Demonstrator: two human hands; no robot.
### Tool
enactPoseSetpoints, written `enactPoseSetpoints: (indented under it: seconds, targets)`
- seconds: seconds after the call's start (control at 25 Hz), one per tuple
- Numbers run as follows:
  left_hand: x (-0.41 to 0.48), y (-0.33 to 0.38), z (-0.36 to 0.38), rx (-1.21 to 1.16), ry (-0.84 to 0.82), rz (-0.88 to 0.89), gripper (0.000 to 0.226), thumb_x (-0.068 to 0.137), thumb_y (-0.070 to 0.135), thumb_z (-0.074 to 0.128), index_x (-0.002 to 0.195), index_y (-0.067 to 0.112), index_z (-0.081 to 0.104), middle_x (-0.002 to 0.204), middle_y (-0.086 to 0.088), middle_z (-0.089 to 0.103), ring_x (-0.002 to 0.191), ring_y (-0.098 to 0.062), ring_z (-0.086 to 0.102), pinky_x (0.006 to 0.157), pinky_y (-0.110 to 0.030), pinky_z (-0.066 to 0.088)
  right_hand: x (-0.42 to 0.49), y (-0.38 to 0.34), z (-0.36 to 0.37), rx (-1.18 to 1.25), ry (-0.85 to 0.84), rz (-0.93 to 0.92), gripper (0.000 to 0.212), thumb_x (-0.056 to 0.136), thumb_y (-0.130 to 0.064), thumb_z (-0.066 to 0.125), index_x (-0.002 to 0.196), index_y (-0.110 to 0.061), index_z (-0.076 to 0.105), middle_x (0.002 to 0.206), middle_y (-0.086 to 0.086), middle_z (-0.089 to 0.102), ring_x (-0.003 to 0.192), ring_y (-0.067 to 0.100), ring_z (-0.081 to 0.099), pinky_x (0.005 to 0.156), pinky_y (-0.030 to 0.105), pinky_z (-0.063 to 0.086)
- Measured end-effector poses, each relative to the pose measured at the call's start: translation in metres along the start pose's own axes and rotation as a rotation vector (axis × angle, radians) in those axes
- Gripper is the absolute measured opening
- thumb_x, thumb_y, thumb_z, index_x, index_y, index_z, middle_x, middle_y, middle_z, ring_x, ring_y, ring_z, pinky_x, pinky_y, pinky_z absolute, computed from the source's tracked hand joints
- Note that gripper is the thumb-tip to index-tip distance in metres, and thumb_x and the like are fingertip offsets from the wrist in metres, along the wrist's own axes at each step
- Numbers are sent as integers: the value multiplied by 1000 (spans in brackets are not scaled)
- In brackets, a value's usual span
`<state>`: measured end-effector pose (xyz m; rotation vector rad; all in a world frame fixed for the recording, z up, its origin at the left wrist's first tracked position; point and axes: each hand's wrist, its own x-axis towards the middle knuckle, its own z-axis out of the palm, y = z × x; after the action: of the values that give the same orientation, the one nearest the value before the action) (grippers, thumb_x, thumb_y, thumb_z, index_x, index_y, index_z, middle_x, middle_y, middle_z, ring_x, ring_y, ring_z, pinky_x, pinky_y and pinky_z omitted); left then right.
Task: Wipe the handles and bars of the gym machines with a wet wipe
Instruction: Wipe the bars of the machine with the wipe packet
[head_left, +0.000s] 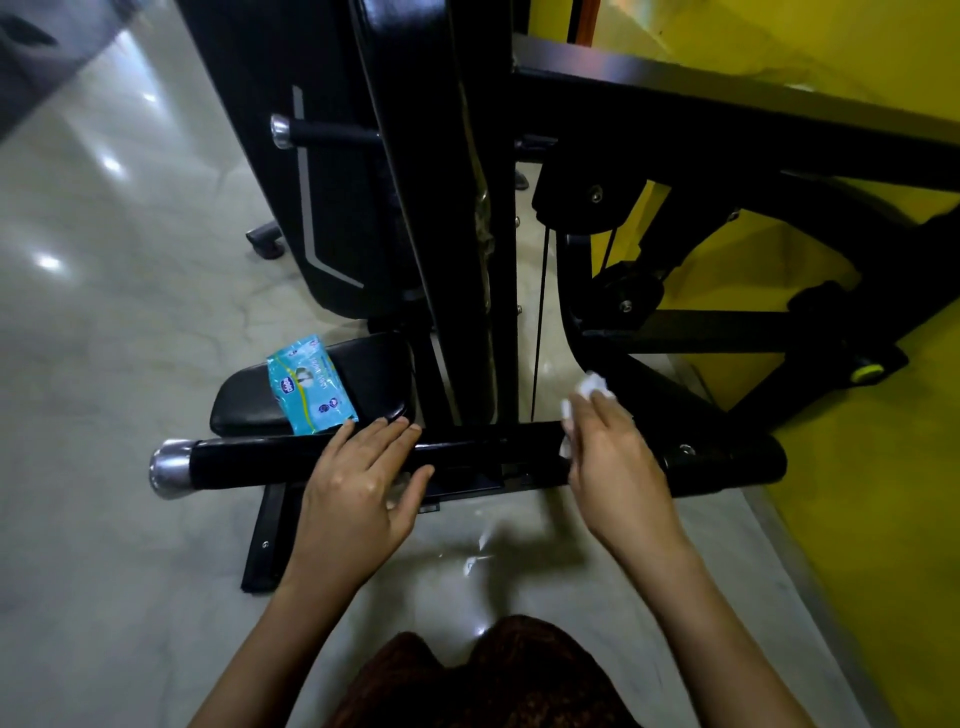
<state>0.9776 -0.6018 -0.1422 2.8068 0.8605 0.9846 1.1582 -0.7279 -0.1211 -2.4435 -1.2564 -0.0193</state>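
Wiping the bar (244, 462)
Right grip (615, 457) holds the wet wipe (592, 387) on the bar; left grip (358, 483), fingers straight, rests on it. Next likely needs a sweep toward the left grip.

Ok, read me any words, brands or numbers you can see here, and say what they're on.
Wet wipe pack on the seat pad: print and a blue oval logo, too blurred to read.
Machine frame, bar, wipe in the right hand: no text visible.
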Motion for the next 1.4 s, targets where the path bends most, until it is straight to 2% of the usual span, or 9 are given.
enactPoseSetpoints:
  seconds: [0.16, 0.32, 0.44, 0.56, 0.72, 0.84, 1.0, 1.24, 1.4]
  targets:
    - [0, -1, 0, 4, 9, 3, 38, 81, 32, 53, 102, 6, 70, 104, -11, 70, 97, -25, 66, 99, -35, 36, 0, -5, 13, -149, -60, 43, 53, 51, 17, 73, 103, 12, 64, 106, 32, 63, 104, 42, 61, 83, 44, 53]
    - [-1, -3, 1, 13, -10, 19, 39, 81, 31, 52, 104, 6, 69, 106, -11, 69, 98, -24, 65, 99, -34, 34, -28, -62, 21, 16, -39, -192, 68, 31, 7, 79, 98, -2, 72, 106, 16, 69, 98, 25, 67, 75, 27, 54]
    - [-3, -6, 1, 1, -23, 26, 39, 82, 31, 51, 106, 6, 68, 108, -11, 69, 101, -24, 64, 101, -34, 33, -37, -65, 17, 179, 2, -400, 56, 59, 5, 56, 113, -2, 65, 124, 12, 60, 117, 18, 55, 94, 23, 46]
    - [-4, -8, 3, -22, -13, 38, 38, 83, 29, 51, 109, 6, 67, 111, -9, 68, 108, -18, 57, 104, -33, 32, -22, -22, 12, 170, 69, -121, 56, 77, 13, 47, 131, 0, 49, 142, 19, 41, 133, 24, 37, 112, 26, 26]
    - [-10, -16, 1, -13, 35, 116, 33, 87, 22, 52, 108, 2, 67, 112, -12, 67, 111, -21, 55, 103, -36, 36, -9, -11, 25, -2, 33, 55, 48, 66, 22, 63, 112, 9, 56, 117, 30, 55, 116, 47, 49, 103, 52, 35]
    - [-17, -31, -10, 24, 86, 98, 30, 87, 20, 53, 105, 1, 68, 110, -13, 67, 109, -22, 55, 104, -35, 36, -15, -34, 40, 51, 139, -84, 59, 56, 30, 58, 112, 12, 60, 115, 28, 61, 109, 41, 59, 98, 51, 40]
    - [-33, -51, -27, 97, 82, 78, 30, 88, 17, 52, 110, 2, 66, 115, -14, 65, 114, -23, 53, 103, -39, 37, -18, -95, 52, 81, 145, -333, 58, 67, 3, 28, 114, 8, 61, 122, 24, 59, 113, 35, 57, 110, 38, 22]
    - [-55, -90, -63, 133, 158, -77, 32, 90, 16, 48, 111, -2, 64, 120, -15, 62, 117, -24, 51, 102, -39, 38, -10, -168, 68, 153, 10, -545, 54, 66, -7, 32, 106, 5, 67, 110, 19, 67, 102, 29, 65, 89, 41, 50]
    - [-67, -105, -77, 69, 229, -253, 34, 88, 18, 50, 112, -2, 64, 120, -14, 61, 115, -19, 51, 105, -25, 34, 8, -204, 61, 381, 19, -634, 45, 71, 4, 42, 111, 8, 62, 113, 22, 64, 104, 31, 64, 97, 31, 42]
